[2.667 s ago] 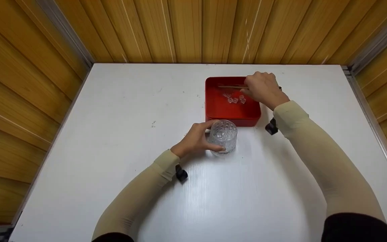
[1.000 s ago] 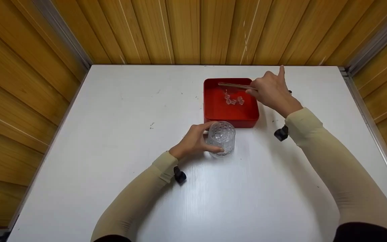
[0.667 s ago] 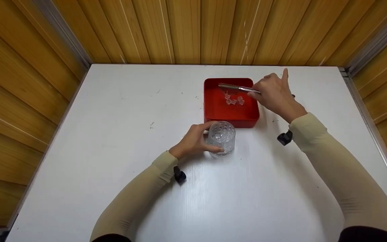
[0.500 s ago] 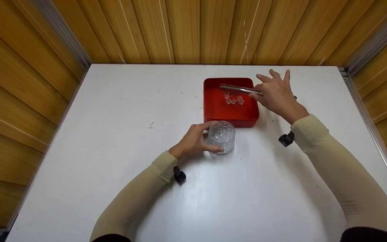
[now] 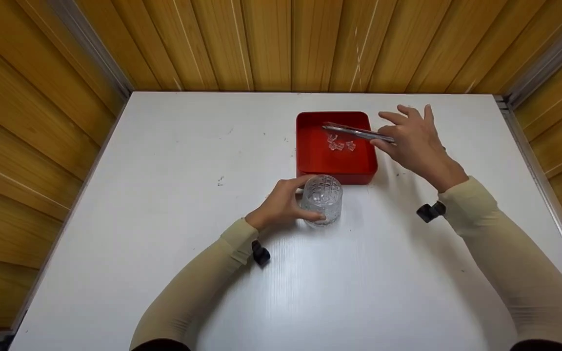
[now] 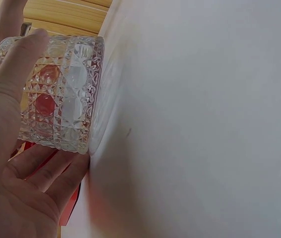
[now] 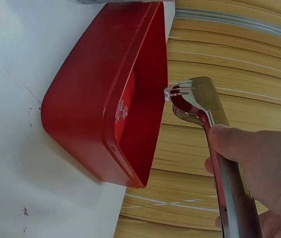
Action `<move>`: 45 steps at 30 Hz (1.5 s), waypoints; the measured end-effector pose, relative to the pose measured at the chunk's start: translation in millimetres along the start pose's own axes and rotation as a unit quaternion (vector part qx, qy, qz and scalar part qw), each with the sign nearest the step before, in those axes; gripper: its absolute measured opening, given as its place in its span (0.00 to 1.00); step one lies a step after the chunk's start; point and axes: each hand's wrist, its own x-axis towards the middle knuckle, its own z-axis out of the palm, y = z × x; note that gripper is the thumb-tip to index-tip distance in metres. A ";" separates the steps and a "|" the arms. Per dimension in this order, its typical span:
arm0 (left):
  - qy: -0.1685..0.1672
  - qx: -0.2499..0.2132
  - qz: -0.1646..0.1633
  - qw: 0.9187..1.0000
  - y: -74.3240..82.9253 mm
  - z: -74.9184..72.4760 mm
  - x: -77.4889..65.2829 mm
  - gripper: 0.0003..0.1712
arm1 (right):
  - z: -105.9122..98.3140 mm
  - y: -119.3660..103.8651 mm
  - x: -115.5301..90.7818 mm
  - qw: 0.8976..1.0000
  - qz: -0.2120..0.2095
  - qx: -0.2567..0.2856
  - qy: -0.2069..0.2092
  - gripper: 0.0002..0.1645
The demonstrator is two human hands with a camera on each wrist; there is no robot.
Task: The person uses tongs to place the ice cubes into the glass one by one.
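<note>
My left hand (image 5: 281, 204) holds a clear cut-glass tumbler (image 5: 331, 209), thumb and fingers round its side. It stands upright on the table, just in front of a red square box (image 5: 320, 163). In the left wrist view the tumbler's faceted wall (image 6: 66, 99) fills the grip. My right hand (image 5: 416, 139) pinches metal tongs (image 5: 354, 131) between thumb and forefinger, the other fingers spread. The tongs reach over the box from its right side. A clear cube (image 7: 168, 94) shows at their forked tips in the right wrist view. Several clear cubes (image 5: 339, 146) lie in the box.
The white table (image 5: 188, 161) bears a few dark specks. Wood-panelled walls (image 5: 266, 44) stand behind it and at both sides. A small black camera (image 5: 260, 253) is strapped at the left wrist, another camera (image 5: 430, 212) at the right.
My right hand has moved right and nearer to me, drawing the tongs with it. Its outer fingers have spread out. The left hand and tumbler have stayed in place.
</note>
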 end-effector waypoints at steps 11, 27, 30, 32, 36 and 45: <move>0.001 0.000 -0.004 1.000 -0.2 0.8 -1.1 0.49 | -14.9 -6.8 -27.4 0.997 -0.052 0.013 0.050 0.08; 0.002 0.007 -0.003 1.000 0.8 -0.4 -2.1 0.49 | -23.6 -23.0 -54.7 0.988 -0.117 0.052 0.087 0.10; 0.001 0.010 -0.005 1.000 0.6 -0.1 -2.3 0.49 | -24.7 -26.9 -58.7 0.985 -0.135 0.052 0.095 0.11; 0.001 0.011 -0.005 1.000 0.8 -0.2 -2.3 0.49 | -25.0 -29.4 -61.7 0.983 -0.144 0.053 0.098 0.11; 0.002 0.011 -0.003 1.000 0.8 -0.6 -2.3 0.49 | -25.0 -34.9 -68.4 0.983 -0.152 0.052 0.094 0.12; 0.003 0.003 0.009 1.000 -1.3 -0.3 -0.9 0.49 | -17.0 -44.8 -77.3 0.980 -0.169 0.059 0.084 0.15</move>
